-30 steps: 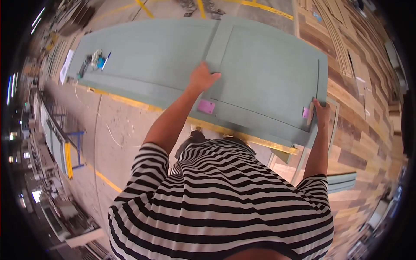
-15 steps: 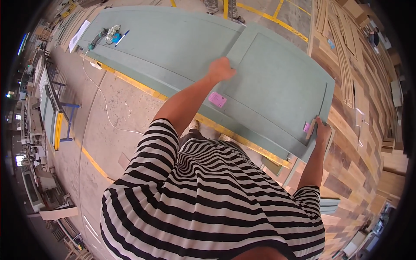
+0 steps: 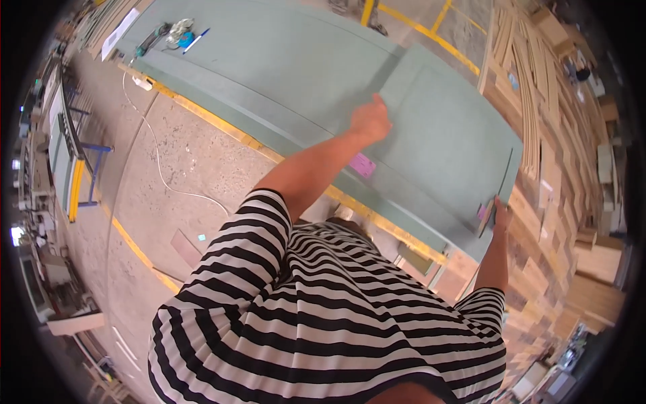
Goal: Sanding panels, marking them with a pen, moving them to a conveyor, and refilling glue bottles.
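Observation:
A grey-green door panel (image 3: 444,128) with a recessed middle lies on top of a longer grey-green panel (image 3: 269,67). My left hand (image 3: 371,122) is closed at the upper panel's left edge, the fingertips partly hidden. On the far right, my right hand (image 3: 502,215) grips the same panel's right edge, its thumb on top and its fingers out of sight below. Beside that thumb is a thin brown strip (image 3: 487,211), too small to name, near a small pink label. Another pink label (image 3: 362,165) lies below my left hand.
At the far left of the long panel are a green power tool (image 3: 152,39), a crumpled wrap and a blue-white pen (image 3: 196,41). A white cord (image 3: 160,168) trails over the floor. Yellow-edged supports (image 3: 222,126) run under the panels. Wood boards (image 3: 531,222) cover the right side.
The upper panel has shifted slightly to the right and nearer, with both hands still at its edges. The whole view has also tilted a little.

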Demonstrator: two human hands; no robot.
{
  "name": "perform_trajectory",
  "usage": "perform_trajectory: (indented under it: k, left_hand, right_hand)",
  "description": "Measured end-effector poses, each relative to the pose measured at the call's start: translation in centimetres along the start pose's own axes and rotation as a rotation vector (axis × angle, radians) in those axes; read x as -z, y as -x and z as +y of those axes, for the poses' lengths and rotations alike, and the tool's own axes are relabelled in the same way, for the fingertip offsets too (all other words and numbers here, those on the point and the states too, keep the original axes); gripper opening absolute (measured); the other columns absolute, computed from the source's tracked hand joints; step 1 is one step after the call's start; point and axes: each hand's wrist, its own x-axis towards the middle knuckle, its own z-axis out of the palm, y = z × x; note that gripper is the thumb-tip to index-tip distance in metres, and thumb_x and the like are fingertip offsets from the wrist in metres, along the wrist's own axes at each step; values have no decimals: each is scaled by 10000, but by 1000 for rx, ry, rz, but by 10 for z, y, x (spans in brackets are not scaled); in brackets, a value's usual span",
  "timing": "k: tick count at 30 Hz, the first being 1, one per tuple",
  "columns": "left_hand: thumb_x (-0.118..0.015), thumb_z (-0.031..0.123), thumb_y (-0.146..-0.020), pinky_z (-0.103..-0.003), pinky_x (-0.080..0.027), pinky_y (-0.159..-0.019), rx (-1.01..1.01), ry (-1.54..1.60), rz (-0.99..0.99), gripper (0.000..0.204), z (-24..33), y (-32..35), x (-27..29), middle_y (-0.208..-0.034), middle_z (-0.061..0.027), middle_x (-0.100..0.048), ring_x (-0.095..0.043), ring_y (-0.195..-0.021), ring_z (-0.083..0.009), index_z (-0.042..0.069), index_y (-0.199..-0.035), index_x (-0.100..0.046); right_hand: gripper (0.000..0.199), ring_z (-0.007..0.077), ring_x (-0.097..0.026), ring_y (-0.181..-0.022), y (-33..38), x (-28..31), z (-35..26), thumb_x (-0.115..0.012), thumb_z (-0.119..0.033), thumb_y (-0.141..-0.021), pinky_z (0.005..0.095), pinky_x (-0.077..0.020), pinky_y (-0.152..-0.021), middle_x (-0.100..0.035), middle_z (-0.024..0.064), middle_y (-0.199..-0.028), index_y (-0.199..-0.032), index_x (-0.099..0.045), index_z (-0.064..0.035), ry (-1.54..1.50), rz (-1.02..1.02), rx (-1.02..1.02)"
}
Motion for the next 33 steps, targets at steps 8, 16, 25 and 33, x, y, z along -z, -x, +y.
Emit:
perform_trajectory:
  k: [8, 16, 25, 33]
  left_hand:
    - [-635, 270, -864, -447, -511, -815, -239, 400, 368, 493, -187, 102, 84, -1049, -248, -646, -635, -938, -391, -33, -1241, -541]
    - [-550, 238, -846, -496, -496, -819, 829, 291, 690, 309, -553, 317, 74, -935, -285, -636, -614, -920, -445, -33, -953, -650]
    - [-524, 153, -830, -340, -487, -509, 1324, 814, 1152, 217, -641, 459, 58, -656, -110, -621, -629, -578, -209, -29, -778, -630]
    - [-542, 175, -839, -345, -449, -422, 1724, 1186, 1207, 230, -607, 506, 35, -647, -113, -619, -621, -521, -219, -28, -781, -633]
  right_hand:
    - [573, 365, -493, -1242, 162, -106, -269, -613, -320, -919, 430, -397, -1026, -504, 258, -1343, -1343, -471, 38, 7, 323, 541]
    - [296, 370, -588, -1009, 432, -251, -456, -577, -99, -899, 446, -447, -881, -634, 191, -1112, -1175, -604, 5, -192, -626, 1272]
    - [168, 382, -617, -800, 536, -393, -656, -546, -78, -891, 440, -486, -683, -648, 198, -913, -1012, -657, -41, -184, -1016, 1447]
    - [293, 371, -538, -582, 695, -503, -845, -600, -241, -892, 415, -416, -544, -541, 224, -670, -735, -563, 3, -344, -1181, 1663]
